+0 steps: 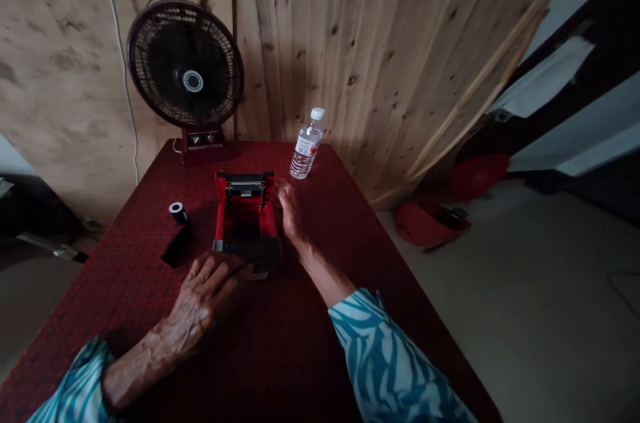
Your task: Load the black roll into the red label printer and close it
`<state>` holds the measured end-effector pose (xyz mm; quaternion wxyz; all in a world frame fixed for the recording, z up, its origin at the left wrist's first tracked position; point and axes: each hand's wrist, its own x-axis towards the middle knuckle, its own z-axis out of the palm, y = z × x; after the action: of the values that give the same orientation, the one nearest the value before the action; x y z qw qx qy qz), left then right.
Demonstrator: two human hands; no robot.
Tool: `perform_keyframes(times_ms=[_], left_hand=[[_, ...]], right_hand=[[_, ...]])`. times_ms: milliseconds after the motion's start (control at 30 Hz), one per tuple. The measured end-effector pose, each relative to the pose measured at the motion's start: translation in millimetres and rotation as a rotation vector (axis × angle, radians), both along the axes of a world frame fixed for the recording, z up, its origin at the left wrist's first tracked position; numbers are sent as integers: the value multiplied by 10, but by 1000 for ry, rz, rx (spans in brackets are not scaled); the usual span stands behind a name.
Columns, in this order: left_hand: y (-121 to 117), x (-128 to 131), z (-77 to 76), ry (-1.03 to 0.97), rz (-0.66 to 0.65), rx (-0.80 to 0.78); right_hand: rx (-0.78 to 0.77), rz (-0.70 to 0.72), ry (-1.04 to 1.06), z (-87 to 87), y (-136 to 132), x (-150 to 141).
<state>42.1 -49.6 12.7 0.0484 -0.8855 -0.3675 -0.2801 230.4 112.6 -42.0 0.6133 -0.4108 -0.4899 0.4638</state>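
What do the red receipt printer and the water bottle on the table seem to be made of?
The receipt printer looks like moulded red plastic, judging by its smooth glossy shell. The water bottle seems clear thin plastic: its wall is see-through and ribbed.

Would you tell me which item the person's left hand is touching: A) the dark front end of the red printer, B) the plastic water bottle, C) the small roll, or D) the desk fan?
A: the fingers of the left hand lie on the dark front end of the red printer.
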Motion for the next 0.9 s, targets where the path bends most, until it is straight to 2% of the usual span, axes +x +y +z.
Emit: perform_keyframes(times_ms=[100,167,233,333,433,533,633,733,800,900], left_hand=[[-20,2,-88,-41,2,8],[-27,8,-137,-70,6,13],[-32,16,-157,-88,11,17],[-34,22,-127,-88,11,25],[-32,27,-78,-59,1,29],[-29,41,-49,-68,9,50],[-12,47,-32,-86,41,65],[35,16,-34,-75,145,72],[75,-21,-54,-50,211,78],[119,-68,-96,-11,240,71]], right_hand=[[44,82,27,111,181,-66],[22,87,47,147,181,-71],[15,36,31,157,83,-30],[139,-34,-112,149,-172,75],[139,-23,-175,115,-408,140],[136,-32,-154,43,-522,144],[118,-8,-148,-45,-535,130],[101,-1,-135,-112,-515,115],[96,-7,-123,-134,-507,104],[102,-24,-120,-135,-509,92]])
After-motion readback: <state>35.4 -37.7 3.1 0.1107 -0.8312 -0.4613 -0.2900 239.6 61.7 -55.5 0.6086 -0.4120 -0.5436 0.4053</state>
